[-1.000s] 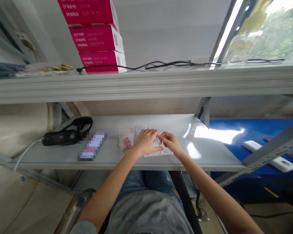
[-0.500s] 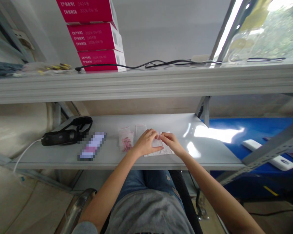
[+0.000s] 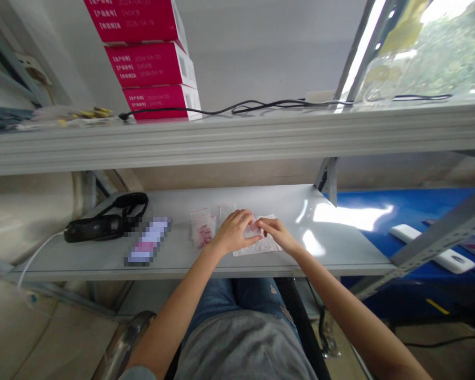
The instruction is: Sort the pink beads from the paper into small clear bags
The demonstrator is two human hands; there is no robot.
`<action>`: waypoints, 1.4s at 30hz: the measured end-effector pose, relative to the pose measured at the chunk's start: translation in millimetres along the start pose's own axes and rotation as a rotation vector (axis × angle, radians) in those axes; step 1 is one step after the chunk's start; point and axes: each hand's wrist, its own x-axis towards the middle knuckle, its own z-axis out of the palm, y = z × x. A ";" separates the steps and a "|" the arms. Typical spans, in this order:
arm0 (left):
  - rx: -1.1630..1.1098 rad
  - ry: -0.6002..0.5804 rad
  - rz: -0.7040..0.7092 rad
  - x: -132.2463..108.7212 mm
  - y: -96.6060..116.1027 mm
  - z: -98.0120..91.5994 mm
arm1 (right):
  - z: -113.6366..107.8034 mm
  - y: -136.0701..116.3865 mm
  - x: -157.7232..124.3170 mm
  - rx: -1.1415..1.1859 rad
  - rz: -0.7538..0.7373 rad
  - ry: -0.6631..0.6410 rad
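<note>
Over a thin white sheet point(image 3: 257, 248) on the near part of the shelf point(image 3: 344, 253), my left hand point(image 3: 233, 232) is arching, thumb spread wide from its fingers, while my right hand point(image 3: 276, 230) is forming a narrow pinch beside a small pinkish item point(image 3: 254, 225) between them; I cannot tell whether either is gripping it. The clear bag of pink pieces point(image 3: 205, 233) is lying just left, probably to leave my fingers room.

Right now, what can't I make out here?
All in the head view:
Whatever the left hand and right hand finger: tiny, partly hidden by them.
Pink pieces beside the left hand: too small to identify.
Phone screen: pixelated.
Top red box: cut off by the upper edge.
</note>
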 end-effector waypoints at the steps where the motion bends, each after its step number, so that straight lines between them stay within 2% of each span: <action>1: 0.026 -0.006 -0.001 0.4 -0.3 0.0 | 0.2 1.2 0.6 -0.006 0.011 0.002; 7: 0.132 -0.024 -0.008 2.7 2.2 1.8 | -0.5 6.7 2.8 -0.009 0.040 -0.020; 12: 0.130 -0.037 -0.052 1.1 5.4 9.6 | -1.4 7.1 1.5 -0.038 -0.067 -0.149; 15: 0.122 -0.040 -0.054 -1.0 4.4 12.3 | 0.3 6.3 -0.1 -0.097 -0.121 -0.182; 24: 0.036 -0.003 -0.086 -9.6 -3.1 18.2 | 2.0 5.0 -1.3 -0.116 -0.135 -0.167; 29: -0.045 0.010 -0.150 -12.6 -4.1 24.1 | 1.7 3.9 -1.0 -0.091 -0.129 -0.159; 33: -0.108 0.024 -0.169 -13.9 -4.2 25.8 | -0.3 8.1 -1.7 -0.054 -0.096 -0.093; 37: -0.124 0.008 -0.181 -14.5 -4.9 26.6 | -2.9 16.0 0.1 -0.033 -0.034 0.013; 42: -0.081 -0.031 -0.185 -14.0 -6.0 25.9 | -3.3 22.0 4.7 -0.136 -0.072 -0.016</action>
